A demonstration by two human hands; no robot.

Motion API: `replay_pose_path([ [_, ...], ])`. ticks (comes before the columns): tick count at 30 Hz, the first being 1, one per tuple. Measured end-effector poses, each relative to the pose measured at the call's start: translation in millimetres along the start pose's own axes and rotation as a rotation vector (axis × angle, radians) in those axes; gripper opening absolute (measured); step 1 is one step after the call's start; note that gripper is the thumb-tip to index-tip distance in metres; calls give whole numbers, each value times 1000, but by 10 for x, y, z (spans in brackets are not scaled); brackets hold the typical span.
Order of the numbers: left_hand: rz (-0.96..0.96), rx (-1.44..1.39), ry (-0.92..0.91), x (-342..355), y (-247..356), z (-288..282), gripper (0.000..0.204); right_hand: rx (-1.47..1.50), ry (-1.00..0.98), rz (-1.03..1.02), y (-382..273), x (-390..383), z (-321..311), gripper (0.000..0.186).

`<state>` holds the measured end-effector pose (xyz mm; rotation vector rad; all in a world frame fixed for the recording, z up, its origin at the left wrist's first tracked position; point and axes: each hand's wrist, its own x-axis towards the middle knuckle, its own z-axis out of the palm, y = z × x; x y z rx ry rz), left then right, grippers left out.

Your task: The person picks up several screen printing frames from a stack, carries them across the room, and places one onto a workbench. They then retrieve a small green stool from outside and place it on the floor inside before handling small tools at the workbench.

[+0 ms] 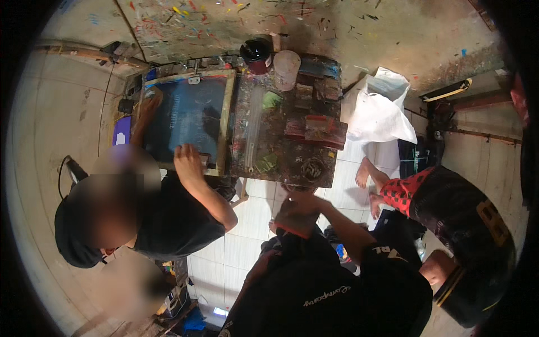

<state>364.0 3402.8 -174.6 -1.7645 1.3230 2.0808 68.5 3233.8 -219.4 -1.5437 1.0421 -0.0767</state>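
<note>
My right hand (306, 203) is just in front of the table's near edge, closed on a flat, brown, paint-stained squeegee (295, 226) with a red edge. It is held low, close to my body. My left hand (272, 257) is dim against my dark shirt, behind and to the left of the squeegee. Its fingers cannot be made out. On the stained table (238, 151) lie more squeegees (320, 128) with red and brown blades, beyond my right hand. A round, stained container (312, 168) stands at the near right corner.
At left, a co-worker's hand (190, 162) rests at the near edge of a framed blue printing screen (188, 112); their other hand (148, 109) is at its left side. A dark pot (256, 55) and pale tub (287, 68) stand behind. A white sack (379, 106) and another person (466, 224) are right.
</note>
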Motion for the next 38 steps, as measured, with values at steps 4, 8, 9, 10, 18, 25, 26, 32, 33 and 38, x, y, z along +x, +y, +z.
replay_pose_path([
  [4,-61,58,5,76,140,-97,31,-145,339,-101,446,-203,745,80],
  [8,168,158,-141,113,188,-193,35,-4,76,173,211,-301,529,72],
  [9,143,193,-177,149,294,-183,35,89,69,233,223,-332,546,69],
  [10,102,219,-209,193,400,-163,35,177,69,292,248,-351,547,66],
  [18,-104,438,-485,217,1211,-13,34,438,332,312,692,-701,1187,76],
  [25,-160,795,-371,522,917,-107,29,551,357,432,847,-1096,1228,72],
  [26,-160,800,-376,579,937,-73,29,587,353,461,896,-1150,1220,72],
  [32,-81,557,-246,561,1297,304,25,560,336,429,1220,-1174,1250,75],
  [33,-87,502,-212,549,1234,318,23,520,283,410,1275,-1099,1239,76],
  [38,289,454,-108,797,-137,108,34,440,344,220,980,-1007,856,67],
])
